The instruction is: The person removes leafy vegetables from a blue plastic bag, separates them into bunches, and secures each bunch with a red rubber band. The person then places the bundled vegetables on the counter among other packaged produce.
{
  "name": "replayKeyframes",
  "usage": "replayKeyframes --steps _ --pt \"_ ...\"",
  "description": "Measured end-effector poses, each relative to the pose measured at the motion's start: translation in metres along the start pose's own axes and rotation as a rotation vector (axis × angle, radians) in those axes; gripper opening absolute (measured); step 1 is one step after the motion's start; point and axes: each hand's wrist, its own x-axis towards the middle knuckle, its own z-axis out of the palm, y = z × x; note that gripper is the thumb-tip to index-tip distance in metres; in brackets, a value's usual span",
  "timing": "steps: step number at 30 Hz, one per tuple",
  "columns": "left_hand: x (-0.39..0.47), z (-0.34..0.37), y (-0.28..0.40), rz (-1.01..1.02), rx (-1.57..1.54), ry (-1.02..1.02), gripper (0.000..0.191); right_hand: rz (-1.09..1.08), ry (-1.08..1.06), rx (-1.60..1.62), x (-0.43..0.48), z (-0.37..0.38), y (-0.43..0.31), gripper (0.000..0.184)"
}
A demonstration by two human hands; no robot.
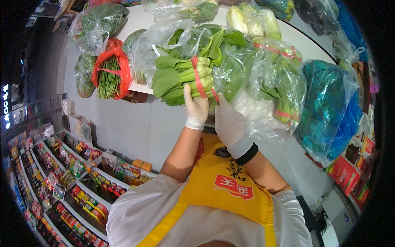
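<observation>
My left hand (197,106), in a thin white glove, grips the lower side of a bundle of green bok choy (172,78), thumb up against the stalks. Red tape (198,77) binds the bundle near its pale root ends, which point right. My gloved right hand (230,120) holds a slim red tool (215,95) by the roots; its kind cannot be told, as the fingers hide most of it. Behind the bundle lies an opened clear plastic bag (236,64) of leafy greens, some leaves sticking out.
A white table (135,21) carries bagged vegetables. On the left, a red bag (120,61) holds thin green stems. Bagged taped greens (279,83) and a blue-green bag (322,102) lie right. Shelves of packaged goods (71,176) stand at the lower left.
</observation>
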Motion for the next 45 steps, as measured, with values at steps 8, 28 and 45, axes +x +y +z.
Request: replayKeyframes --steps 8,28,45 --pt "0.004 -0.011 -0.018 0.027 0.011 -0.005 0.061 0.010 -0.169 -0.206 0.013 -0.001 0.012 0.050" --pt "0.006 -0.045 -0.016 -0.108 -0.122 -0.053 0.061 0.079 -0.217 -0.131 0.018 0.003 0.003 0.060" --pt "0.009 -0.040 -0.018 -0.089 0.116 0.011 0.066 0.120 -0.289 -0.114 0.029 -0.007 -0.002 0.056"
